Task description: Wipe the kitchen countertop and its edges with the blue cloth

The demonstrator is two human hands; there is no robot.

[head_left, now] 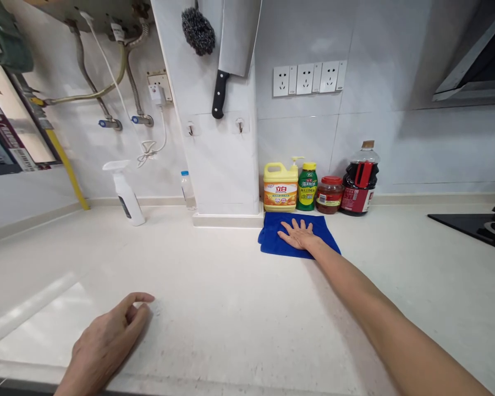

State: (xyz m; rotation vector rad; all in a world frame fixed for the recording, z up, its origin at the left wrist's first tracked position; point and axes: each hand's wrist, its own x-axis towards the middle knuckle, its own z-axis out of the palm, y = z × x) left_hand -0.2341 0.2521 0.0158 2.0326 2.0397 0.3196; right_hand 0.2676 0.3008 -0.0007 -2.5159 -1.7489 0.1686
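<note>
My right hand (pixel 299 234) lies flat on a blue microfiber cloth (pixel 274 239), fingers spread and pressing down without gripping it. The crumpled cloth sits on the pale stone countertop (pixel 231 286), near the wall and just right of a tiled pillar's base. My left hand (pixel 107 341) rests on the counter near its front edge, well away from the cloth. Its fingers curl loosely around nothing.
Behind the cloth stand a yellow dish soap jug (pixel 280 188), a green bottle (pixel 307 187), a red-lidded jar (pixel 329 194) and a large soy sauce bottle (pixel 360 187). A spray bottle (pixel 126 193) stands left. A black cooktop (pixel 474 228) lies right.
</note>
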